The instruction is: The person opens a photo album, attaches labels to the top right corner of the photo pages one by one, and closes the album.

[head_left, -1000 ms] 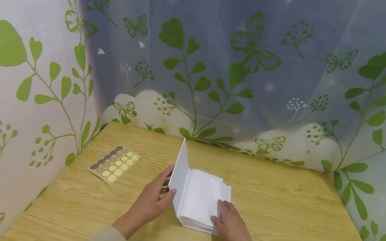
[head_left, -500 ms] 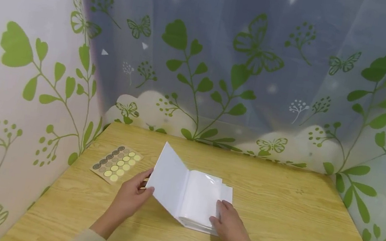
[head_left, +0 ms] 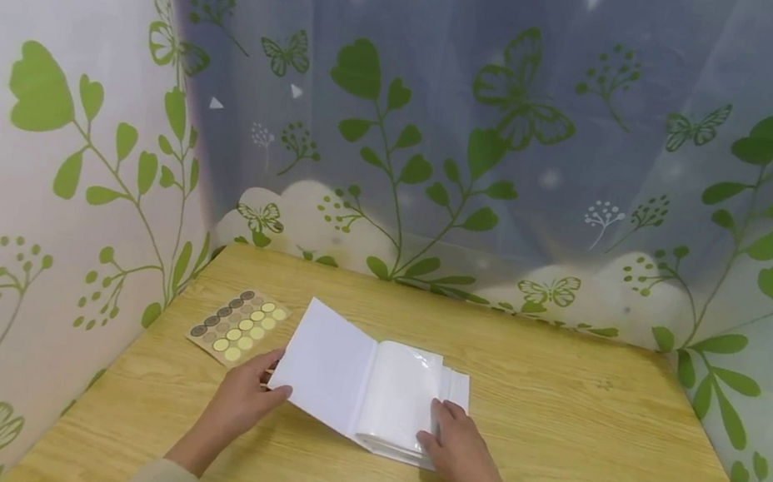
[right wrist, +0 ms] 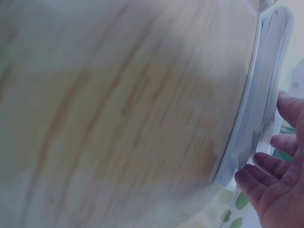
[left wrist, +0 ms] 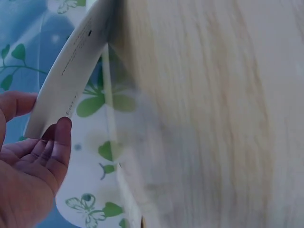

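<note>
A white photo album (head_left: 403, 395) with glossy clear sleeves lies on the table, its front cover (head_left: 328, 367) swung out to the left. My left hand (head_left: 242, 399) pinches that cover near its outer lower corner, thumb on the inner face and fingers behind. Small print shows on the outer face of the cover (left wrist: 71, 71) in the left wrist view. On the album's right side, my right hand (head_left: 463, 451) rests against the page edges, thumb on the top sleeve. The right wrist view shows its fingertips (right wrist: 247, 178) at the edge of the stacked pages (right wrist: 266, 85).
A sheet of round stickers (head_left: 238, 325), dark, brown and yellow, lies on the wooden table (head_left: 589, 450) left of the album. Curtains with leaves and butterflies (head_left: 408, 152) hang around the table's back and sides.
My left hand has moved left and down with the cover, which has swung from nearly upright to far more open. The right hand has stayed on the pages.
</note>
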Tool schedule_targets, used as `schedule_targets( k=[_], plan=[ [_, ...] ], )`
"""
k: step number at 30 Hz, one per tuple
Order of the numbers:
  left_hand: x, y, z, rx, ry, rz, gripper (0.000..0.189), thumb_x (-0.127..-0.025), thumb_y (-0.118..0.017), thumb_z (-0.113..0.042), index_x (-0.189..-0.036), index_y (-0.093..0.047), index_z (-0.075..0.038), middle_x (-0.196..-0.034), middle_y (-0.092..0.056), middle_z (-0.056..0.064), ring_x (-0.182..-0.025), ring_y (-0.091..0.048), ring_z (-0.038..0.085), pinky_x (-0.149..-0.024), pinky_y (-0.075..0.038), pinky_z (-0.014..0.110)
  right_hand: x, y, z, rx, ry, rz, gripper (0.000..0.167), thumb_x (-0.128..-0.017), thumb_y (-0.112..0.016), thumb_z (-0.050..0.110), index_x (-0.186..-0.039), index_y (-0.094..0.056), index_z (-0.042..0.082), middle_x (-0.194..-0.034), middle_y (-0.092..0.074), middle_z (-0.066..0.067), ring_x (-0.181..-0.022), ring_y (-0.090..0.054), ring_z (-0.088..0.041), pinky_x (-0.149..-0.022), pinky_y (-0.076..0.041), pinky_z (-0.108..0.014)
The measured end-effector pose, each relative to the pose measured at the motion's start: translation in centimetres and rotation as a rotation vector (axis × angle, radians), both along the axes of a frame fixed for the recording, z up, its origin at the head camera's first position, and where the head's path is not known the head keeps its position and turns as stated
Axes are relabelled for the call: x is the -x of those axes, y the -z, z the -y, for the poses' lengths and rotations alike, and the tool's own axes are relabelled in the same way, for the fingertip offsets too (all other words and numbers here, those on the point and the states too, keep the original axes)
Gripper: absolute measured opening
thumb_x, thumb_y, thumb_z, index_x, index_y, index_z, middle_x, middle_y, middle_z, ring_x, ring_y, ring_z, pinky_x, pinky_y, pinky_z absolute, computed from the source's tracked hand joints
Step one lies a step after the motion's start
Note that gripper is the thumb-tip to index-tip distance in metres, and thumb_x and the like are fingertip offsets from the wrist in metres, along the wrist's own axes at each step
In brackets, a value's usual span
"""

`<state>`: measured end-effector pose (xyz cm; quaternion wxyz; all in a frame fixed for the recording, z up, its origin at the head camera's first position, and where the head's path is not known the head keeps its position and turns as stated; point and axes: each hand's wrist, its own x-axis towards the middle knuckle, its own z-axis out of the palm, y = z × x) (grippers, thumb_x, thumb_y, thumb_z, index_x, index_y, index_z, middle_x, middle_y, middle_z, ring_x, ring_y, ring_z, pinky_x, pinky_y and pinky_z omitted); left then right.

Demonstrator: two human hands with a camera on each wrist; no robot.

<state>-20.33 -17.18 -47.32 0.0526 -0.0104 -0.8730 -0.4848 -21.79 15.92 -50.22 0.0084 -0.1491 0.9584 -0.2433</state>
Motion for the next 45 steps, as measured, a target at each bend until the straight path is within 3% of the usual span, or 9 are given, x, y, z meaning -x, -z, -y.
schedule_targets(
  k=[9,16,29,36,45],
  plan=[
    [0.5,0.9,0.9,0.147,-0.035,0.126,0.062,-0.087,-0.074,-0.010,-0.139,-0.048,0.009,-0.116,-0.065,0.018,-0.098,-0.061,0.026,-0.087,-0.053,0.044,0.0,0.2,-0.1,0.009,-0.021,-0.017,0.056,-0.095,-0.065,0.020,-0.139,-0.047,-0.009,-0.137,-0.048,-0.034,-0.128,-0.045,-0.049,-0.109,-0.036,-0.057],
    [0.5,1.6,1.2,0.234,-0.026,0.185,0.062,-0.088,-0.074,-0.013,-0.139,-0.048,0.010,-0.126,-0.060,0.027,-0.115,-0.059,0.041,-0.098,-0.047,0.053,0.1,0.3,-0.2,0.018,-0.037,-0.034,0.056,-0.095,-0.065,0.022,-0.139,-0.048,-0.009,-0.137,-0.048,-0.034,-0.127,-0.045,-0.050,-0.108,-0.037,-0.057],
    [0.7,2.5,1.1,0.449,0.021,0.229,0.062,-0.086,-0.074,-0.020,-0.134,-0.052,0.013,-0.129,-0.055,0.033,-0.121,-0.051,0.048,-0.104,-0.040,0.059,0.1,0.6,-0.3,0.038,-0.048,-0.029,0.057,-0.096,-0.066,0.022,-0.140,-0.047,-0.009,-0.139,-0.047,-0.033,-0.129,-0.044,-0.049,-0.109,-0.035,-0.056],
    [0.7,2.9,0.9,0.578,0.052,0.203,0.058,-0.083,-0.074,-0.021,-0.127,-0.057,0.013,-0.106,-0.056,0.023,-0.101,-0.057,0.039,-0.095,-0.047,0.056,-0.1,0.6,-0.2,0.060,-0.064,-0.053,0.056,-0.094,-0.066,0.021,-0.139,-0.048,-0.008,-0.137,-0.048,-0.034,-0.128,-0.044,-0.050,-0.108,-0.036,-0.057],
    [1.4,2.2,-2.1,0.691,0.087,0.062,0.051,-0.085,-0.075,-0.024,-0.126,-0.062,0.004,-0.109,-0.058,0.020,-0.102,-0.056,0.035,-0.086,-0.050,0.052,0.0,0.5,-0.4,0.059,-0.044,-0.023,0.058,-0.096,-0.065,0.024,-0.142,-0.047,-0.005,-0.140,-0.047,-0.032,-0.130,-0.043,-0.049,-0.108,-0.035,-0.058]
  ],
)
